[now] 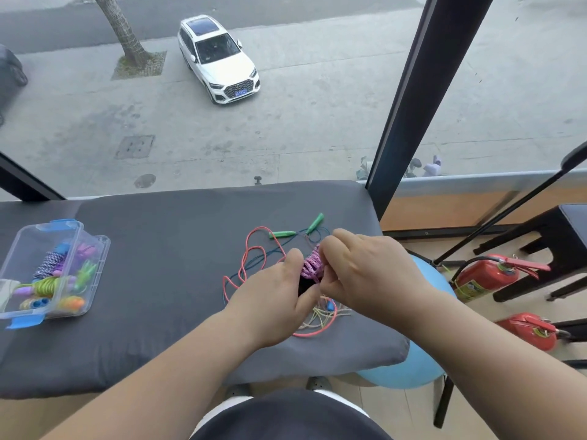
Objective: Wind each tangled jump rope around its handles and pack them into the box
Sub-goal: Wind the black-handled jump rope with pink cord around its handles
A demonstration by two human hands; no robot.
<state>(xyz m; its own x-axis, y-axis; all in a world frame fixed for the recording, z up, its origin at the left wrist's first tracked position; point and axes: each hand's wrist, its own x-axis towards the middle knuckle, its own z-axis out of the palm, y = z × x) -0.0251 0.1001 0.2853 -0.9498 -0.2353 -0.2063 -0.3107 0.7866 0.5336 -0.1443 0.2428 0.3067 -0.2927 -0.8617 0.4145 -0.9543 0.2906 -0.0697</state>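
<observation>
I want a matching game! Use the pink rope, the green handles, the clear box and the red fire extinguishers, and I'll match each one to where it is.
Things:
1. pink rope
2. green handles
3. clear box
4. red fire extinguishers

Places:
A. on the floor, right of the grey cloth
B. held by the left hand and the right hand
C. lying on the grey cloth, beyond the hands
D. on the left side of the grey cloth, with wound ropes inside

Pairs: 1-B, 2-C, 3-D, 4-A
</observation>
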